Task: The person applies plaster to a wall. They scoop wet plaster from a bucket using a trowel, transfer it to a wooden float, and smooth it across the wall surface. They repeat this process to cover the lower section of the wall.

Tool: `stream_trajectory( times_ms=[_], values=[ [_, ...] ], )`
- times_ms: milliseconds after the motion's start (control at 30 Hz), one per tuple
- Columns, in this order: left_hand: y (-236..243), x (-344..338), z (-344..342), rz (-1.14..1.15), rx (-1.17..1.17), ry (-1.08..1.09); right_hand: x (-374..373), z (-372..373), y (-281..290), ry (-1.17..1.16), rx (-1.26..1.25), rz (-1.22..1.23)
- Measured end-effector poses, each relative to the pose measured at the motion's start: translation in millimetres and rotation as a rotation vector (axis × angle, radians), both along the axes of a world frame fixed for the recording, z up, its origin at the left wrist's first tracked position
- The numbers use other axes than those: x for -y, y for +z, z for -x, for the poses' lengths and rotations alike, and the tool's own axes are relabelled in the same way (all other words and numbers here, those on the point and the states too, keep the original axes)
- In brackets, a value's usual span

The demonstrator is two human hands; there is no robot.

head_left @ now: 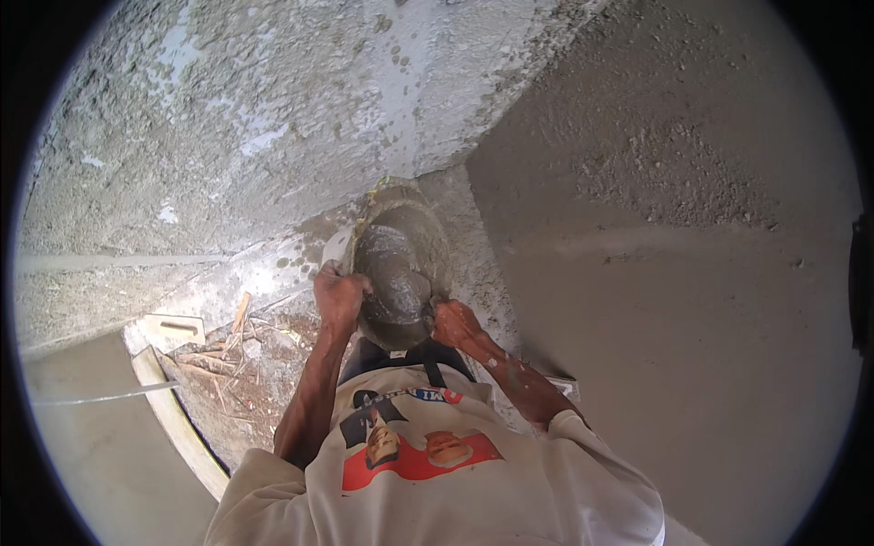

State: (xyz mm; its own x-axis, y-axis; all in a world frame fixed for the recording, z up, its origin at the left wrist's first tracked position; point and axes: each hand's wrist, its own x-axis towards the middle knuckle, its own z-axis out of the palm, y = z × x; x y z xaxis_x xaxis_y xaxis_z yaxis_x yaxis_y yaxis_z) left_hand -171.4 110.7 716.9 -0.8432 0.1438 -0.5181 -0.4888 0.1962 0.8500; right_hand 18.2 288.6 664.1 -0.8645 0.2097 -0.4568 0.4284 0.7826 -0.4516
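In the head view I hold an oval, mortar-crusted basin (394, 264) of wet grey mortar in front of my body. My left hand (339, 293) grips its left side, with the thumb at the rim. My right hand (452, 320) grips the lower right of the rim, fingers closed round it. Wet mortar fills much of the basin, and splashes of it show on my right forearm.
A rough plastered wall (228, 109) rises ahead. A smooth grey mortar surface (655, 318) spans the right. At lower left lie a plastering float (177, 328), wood scraps (218, 364) and a pale board (177, 419) along another grey surface.
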Motion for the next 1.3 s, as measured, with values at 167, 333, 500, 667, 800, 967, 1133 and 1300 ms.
stream_trajectory(
  times_ms=[167, 333, 500, 667, 800, 967, 1133, 1300],
  values=[
    [15, 28, 0, -0.08, 0.042, 0.108, -31, 10, 35, 0.046, -0.052, 0.255],
    [14, 53, -7, -0.084, 0.091, 0.267, -93, 36, 183, -0.169, 0.096, 0.653],
    [1, 70, -12, 0.018, 0.095, 0.306, -240, 24, 281, -0.774, -0.139, 0.94],
    [-13, 79, -14, 0.022, 0.079, 0.315, -225, -44, 379, -0.993, -0.965, -0.064],
    [-18, 71, -11, 0.028, 0.035, 0.222, -172, -47, 333, -0.758, -0.707, -0.191],
    [-13, 38, -9, 0.068, 0.049, 0.03, -86, -31, 148, -0.245, -0.259, -0.326],
    [1, 6, -7, -0.034, -0.019, -0.084, -25, -7, 19, 0.021, 0.02, -0.394],
    [3, -13, 3, 0.081, -0.113, -0.16, 8, -4, 16, 0.072, 0.049, -0.16]
  ],
)
